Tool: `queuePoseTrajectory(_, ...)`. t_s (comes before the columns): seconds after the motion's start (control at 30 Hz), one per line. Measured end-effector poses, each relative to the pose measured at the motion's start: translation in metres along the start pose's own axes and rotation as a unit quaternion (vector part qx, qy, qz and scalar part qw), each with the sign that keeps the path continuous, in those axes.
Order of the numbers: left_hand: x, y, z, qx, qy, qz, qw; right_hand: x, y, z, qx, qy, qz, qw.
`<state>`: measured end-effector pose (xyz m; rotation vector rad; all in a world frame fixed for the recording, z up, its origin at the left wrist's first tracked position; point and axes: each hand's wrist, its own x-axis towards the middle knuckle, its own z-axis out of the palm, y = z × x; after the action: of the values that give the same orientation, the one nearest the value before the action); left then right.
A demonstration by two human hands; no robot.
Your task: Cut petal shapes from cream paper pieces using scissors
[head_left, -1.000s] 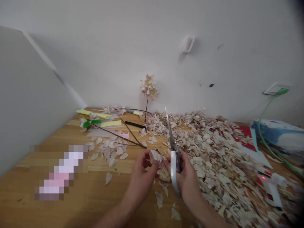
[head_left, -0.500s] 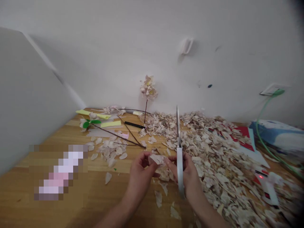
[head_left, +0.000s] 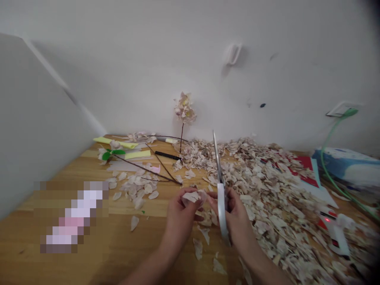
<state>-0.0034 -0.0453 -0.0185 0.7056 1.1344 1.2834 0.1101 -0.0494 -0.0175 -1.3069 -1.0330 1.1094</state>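
Note:
Between my two hands is a pale pinkish-white petal (head_left: 191, 196). My left hand (head_left: 180, 213) pinches it between thumb and fingers. My right hand (head_left: 236, 215) carries a pair of scissors (head_left: 221, 206), their handle lying against the palm and the blades pointing up and away. The thumb and fingertips of that same hand touch the petal's right side. Under and in front of the hands, several loose petals (head_left: 198, 248) lie on the wooden table (head_left: 124, 245). Part of the right fingers is hidden behind the scissor handle.
A large heap of dried petals (head_left: 282, 206) covers the right side. A smaller petal pile (head_left: 139, 186), a stem with green leaves (head_left: 114, 153) and a black pen (head_left: 168, 155) lie left. A flower (head_left: 185, 109) stands by the wall. A white-and-red device (head_left: 334, 233) sits right.
The petal has been shifted and turned a little in my fingers. The scissors in my right hand have tilted, their tips moving left.

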Motion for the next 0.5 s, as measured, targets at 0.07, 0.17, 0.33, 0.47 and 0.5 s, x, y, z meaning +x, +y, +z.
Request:
queuePoseTrajectory(0.07,0.003,-0.002,0.002,-0.018,0.028,0.006,0.999,0.0,0.003,-0.005,-0.012,-0.001,-0.004,1.0)
queuePoseTrajectory(0.17,0.007,-0.004,0.004,-0.047,0.056,0.026,0.997,0.0,0.012,-0.016,-0.046,-0.008,-0.011,0.999)
queuePoseTrajectory(0.33,0.01,-0.003,0.009,-0.102,0.109,0.07,0.986,-0.006,0.037,-0.037,-0.156,-0.042,-0.028,0.986)
queuePoseTrajectory(0.47,0.009,-0.004,0.01,-0.132,0.148,0.109,0.974,-0.018,0.041,-0.042,-0.3,-0.121,-0.072,0.943)
queuePoseTrajectory(0.5,0.009,-0.004,0.009,-0.134,0.154,0.119,0.972,-0.021,0.039,-0.041,-0.311,-0.131,-0.083,0.938)
